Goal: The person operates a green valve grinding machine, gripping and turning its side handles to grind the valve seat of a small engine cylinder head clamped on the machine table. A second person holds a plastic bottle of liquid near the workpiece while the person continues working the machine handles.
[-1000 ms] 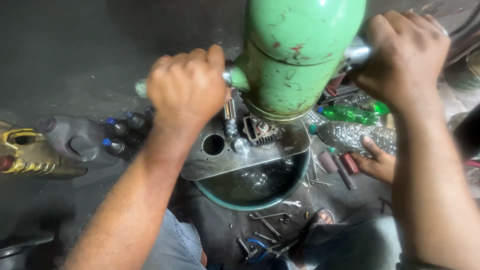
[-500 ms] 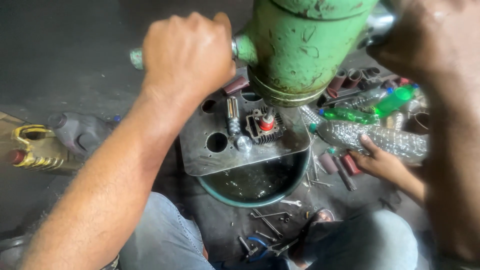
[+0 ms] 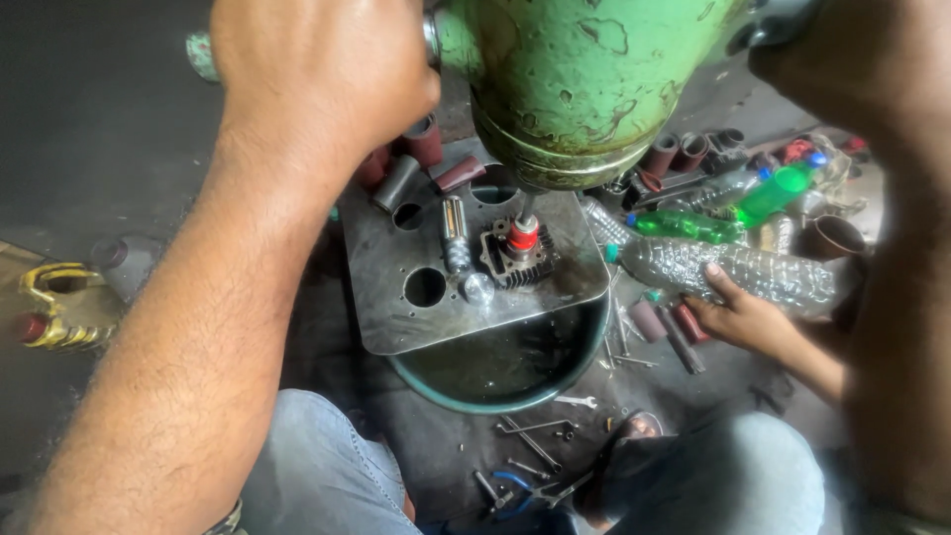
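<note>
Left hand (image 3: 317, 79) was fisted tight on the press handle (image 3: 203, 54); right hand (image 3: 852, 69) too blurred, can't tell its grip. Finned part (image 3: 517, 260) sat at the plate's (image 3: 386, 297) centre under the green press head (image 3: 584, 79), lined up with the spindle.

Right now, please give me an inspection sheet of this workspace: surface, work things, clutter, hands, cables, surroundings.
Surface: grey metal plate with round holes, lying over a green basin of dark liquid.
Work things: green machine body above a finned metal part with a red piece on top.
Clutter: metal cylinders, plastic bottles, small tools on the floor.
Hands: left hand grips the machine's left handle; right hand is at its right side, grip blurred. Another person's hand touches a clear bottle.
Cables: nothing seen.
Surroundings: dark floor, yellow object at left.
</note>
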